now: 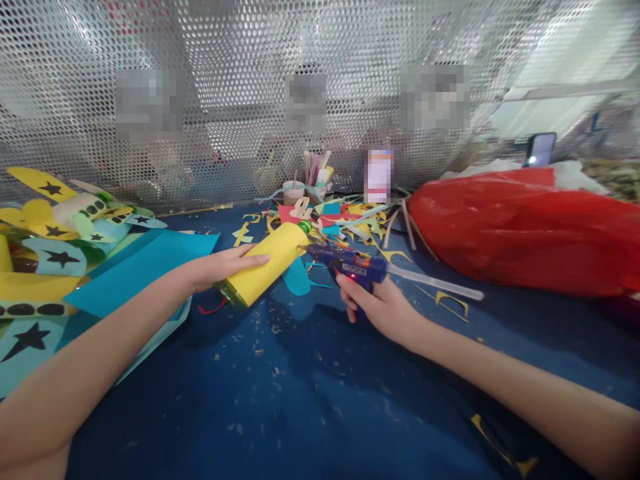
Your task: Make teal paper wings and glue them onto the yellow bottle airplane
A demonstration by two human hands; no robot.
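My left hand (220, 267) is wrapped around a green bottle covered in yellow paper (267, 261), held tilted above the blue table (300, 387) with its neck pointing up and right. My right hand (375, 303) grips a blue hot glue gun (350, 263). The gun's nozzle touches the bottle near its neck, and a clear glue stick (435, 281) sticks out of the back of the gun to the right.
Blue and yellow paper shapes with black stars (55, 267) are piled at the left. A big red plastic bag (525, 227) lies at the right. Paper scraps (345, 223) and a cup of sticks (295, 190) sit by the perforated metal screen (320, 53). People sit behind it.
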